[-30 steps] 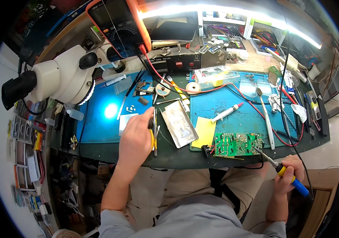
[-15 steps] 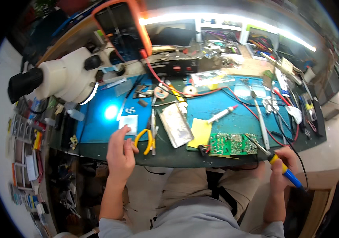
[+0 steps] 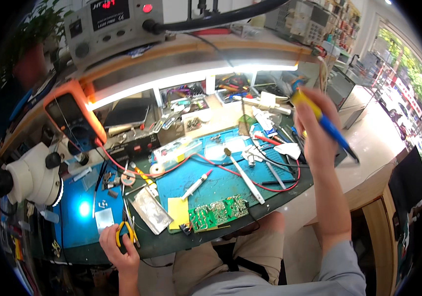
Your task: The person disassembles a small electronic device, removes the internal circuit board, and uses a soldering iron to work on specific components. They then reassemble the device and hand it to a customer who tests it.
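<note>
At the near counter (image 3: 270,204) edge, the left hand (image 3: 118,246) closes on yellow-handled pliers (image 3: 123,232) beside a blue mat (image 3: 80,222). Raised at the right, the right hand (image 3: 314,130) grips a blue-and-yellow soldering iron (image 3: 325,123), well above the green circuit board (image 3: 218,212). Tools seem gathered; next, both must come down to the board.

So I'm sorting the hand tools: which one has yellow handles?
The cutters under the left hand, at the mat's near edge; the right hand's tool is blue-gripped.

yellow-handled cutters (image 3: 123,233) | blue-yellow iron (image 3: 325,123) | green circuit board (image 3: 218,212) | blue mat (image 3: 221,182) | orange multimeter (image 3: 74,117)
</note>
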A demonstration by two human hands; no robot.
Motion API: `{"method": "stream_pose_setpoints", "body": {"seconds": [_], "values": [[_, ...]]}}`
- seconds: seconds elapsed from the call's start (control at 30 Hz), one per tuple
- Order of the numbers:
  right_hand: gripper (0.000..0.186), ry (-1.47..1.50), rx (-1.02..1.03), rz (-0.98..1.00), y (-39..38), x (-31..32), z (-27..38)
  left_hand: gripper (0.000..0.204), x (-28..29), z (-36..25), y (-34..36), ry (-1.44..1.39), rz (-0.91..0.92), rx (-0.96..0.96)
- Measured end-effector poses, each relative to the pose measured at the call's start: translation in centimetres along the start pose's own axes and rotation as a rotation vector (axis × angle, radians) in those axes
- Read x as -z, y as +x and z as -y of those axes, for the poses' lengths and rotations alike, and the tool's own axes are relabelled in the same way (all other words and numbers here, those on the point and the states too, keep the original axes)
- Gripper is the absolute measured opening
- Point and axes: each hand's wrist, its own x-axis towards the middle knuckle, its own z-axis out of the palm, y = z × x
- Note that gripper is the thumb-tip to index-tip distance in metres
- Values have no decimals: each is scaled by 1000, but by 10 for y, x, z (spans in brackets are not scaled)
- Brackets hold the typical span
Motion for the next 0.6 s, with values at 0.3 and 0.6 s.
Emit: {"method": "stream_pose_setpoints", "body": {"seconds": [0.3,0.6], "values": [[35,-585,356,260,189,-77,-31,40,-2,-1,0,25,49,33],[27,-650,374,305,223,-90,-39,43,2,4,-7,42,94,35]]}}
